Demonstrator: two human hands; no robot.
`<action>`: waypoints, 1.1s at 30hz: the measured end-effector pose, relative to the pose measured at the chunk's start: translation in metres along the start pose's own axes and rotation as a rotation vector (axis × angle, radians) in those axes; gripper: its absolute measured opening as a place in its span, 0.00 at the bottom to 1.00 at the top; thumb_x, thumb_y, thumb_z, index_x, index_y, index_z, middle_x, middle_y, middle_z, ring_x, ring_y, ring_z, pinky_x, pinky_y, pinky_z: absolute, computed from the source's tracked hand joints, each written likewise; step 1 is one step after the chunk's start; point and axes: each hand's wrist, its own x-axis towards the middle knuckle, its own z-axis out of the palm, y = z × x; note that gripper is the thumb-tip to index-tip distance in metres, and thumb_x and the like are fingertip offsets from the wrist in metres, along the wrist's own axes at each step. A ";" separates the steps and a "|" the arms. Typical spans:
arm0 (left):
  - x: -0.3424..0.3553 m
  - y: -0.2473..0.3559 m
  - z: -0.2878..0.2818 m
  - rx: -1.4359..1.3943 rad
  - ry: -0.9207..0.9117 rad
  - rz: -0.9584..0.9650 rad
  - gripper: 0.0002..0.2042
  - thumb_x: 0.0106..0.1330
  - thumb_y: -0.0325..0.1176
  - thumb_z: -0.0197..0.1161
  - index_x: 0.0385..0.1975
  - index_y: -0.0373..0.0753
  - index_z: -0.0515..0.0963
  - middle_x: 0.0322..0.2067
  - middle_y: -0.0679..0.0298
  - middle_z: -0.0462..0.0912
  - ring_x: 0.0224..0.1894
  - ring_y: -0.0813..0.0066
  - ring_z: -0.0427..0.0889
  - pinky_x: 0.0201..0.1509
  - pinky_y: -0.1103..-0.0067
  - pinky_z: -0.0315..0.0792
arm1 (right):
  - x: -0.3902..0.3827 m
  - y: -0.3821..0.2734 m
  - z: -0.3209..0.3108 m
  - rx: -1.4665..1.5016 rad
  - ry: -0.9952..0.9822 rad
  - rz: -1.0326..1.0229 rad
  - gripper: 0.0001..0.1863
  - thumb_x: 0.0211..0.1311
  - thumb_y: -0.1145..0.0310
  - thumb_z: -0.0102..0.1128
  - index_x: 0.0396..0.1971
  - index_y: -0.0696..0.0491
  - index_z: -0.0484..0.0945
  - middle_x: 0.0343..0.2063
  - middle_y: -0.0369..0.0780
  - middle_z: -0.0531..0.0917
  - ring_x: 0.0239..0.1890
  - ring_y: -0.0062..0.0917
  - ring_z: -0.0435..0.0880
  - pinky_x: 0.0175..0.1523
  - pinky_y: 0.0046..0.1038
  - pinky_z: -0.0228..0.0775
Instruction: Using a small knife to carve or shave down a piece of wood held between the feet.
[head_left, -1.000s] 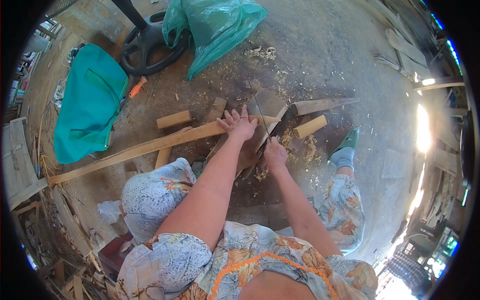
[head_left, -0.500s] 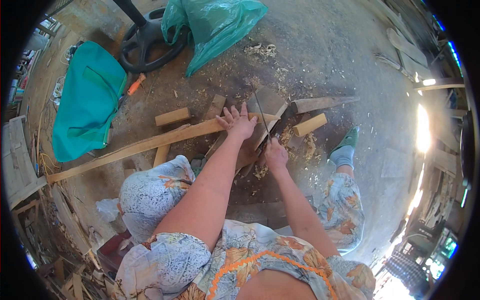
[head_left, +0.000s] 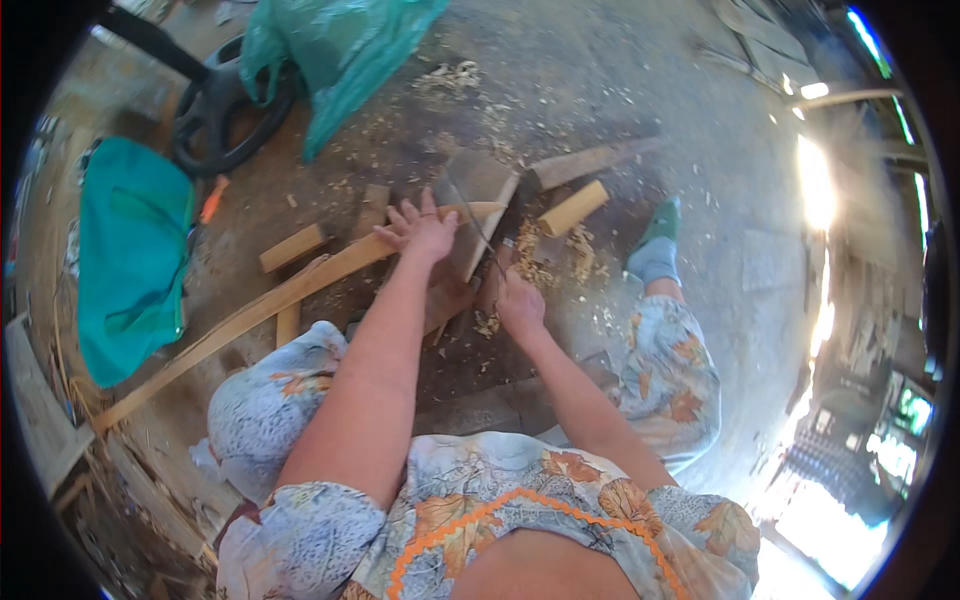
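Note:
A long, pale wooden strip (head_left: 270,307) runs from the lower left to a tapered end resting on a wooden block (head_left: 482,176). My left hand (head_left: 420,234) lies on the strip near that end, fingers spread and holding nothing. Wrapped closed, my right hand (head_left: 521,306) grips a long, thin, dark metal tool (head_left: 472,222). This tool crosses the strip just right of my left hand; blur hides whether it is a file or a blade.
Short wood pieces (head_left: 292,248) and a thick yellowish one (head_left: 573,209) lie around, with shavings (head_left: 583,255). At the left are a teal bag (head_left: 132,260), an orange-handled tool (head_left: 213,199), a black wheel-shaped base (head_left: 225,125) and a green plastic bag (head_left: 340,50).
The whole view has shifted, moving the scene leftward. My right hand has drawn the thin tool back toward me across the strip. My left hand stays on the wood.

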 end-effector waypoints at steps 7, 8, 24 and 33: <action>0.002 0.006 0.006 0.038 0.042 0.007 0.34 0.65 0.58 0.40 0.67 0.55 0.41 0.68 0.53 0.41 0.69 0.48 0.34 0.64 0.46 0.24 | 0.015 -0.021 -0.021 0.082 -0.025 -0.015 0.09 0.60 0.63 0.44 0.33 0.52 0.69 0.22 0.52 0.79 0.29 0.48 0.80 0.33 0.47 0.69; 0.001 0.008 0.006 0.032 0.027 0.020 0.34 0.64 0.58 0.41 0.67 0.55 0.41 0.68 0.53 0.40 0.69 0.48 0.34 0.64 0.46 0.24 | 0.025 -0.022 -0.018 0.087 -0.028 -0.024 0.09 0.60 0.63 0.44 0.33 0.52 0.69 0.22 0.52 0.79 0.29 0.48 0.80 0.33 0.47 0.69; 0.001 -0.001 0.005 0.020 0.006 0.018 0.34 0.65 0.58 0.40 0.68 0.55 0.39 0.68 0.53 0.40 0.69 0.48 0.31 0.63 0.45 0.20 | 0.028 -0.032 -0.009 0.021 -0.031 -0.019 0.12 0.62 0.60 0.45 0.34 0.52 0.72 0.24 0.54 0.78 0.30 0.50 0.78 0.36 0.49 0.68; -0.005 0.005 0.005 -0.001 0.017 0.040 0.34 0.65 0.57 0.40 0.68 0.54 0.38 0.68 0.53 0.39 0.69 0.49 0.29 0.63 0.47 0.18 | 0.024 -0.032 -0.012 -0.001 -0.010 0.056 0.10 0.62 0.60 0.44 0.37 0.48 0.71 0.24 0.52 0.80 0.30 0.50 0.79 0.35 0.49 0.68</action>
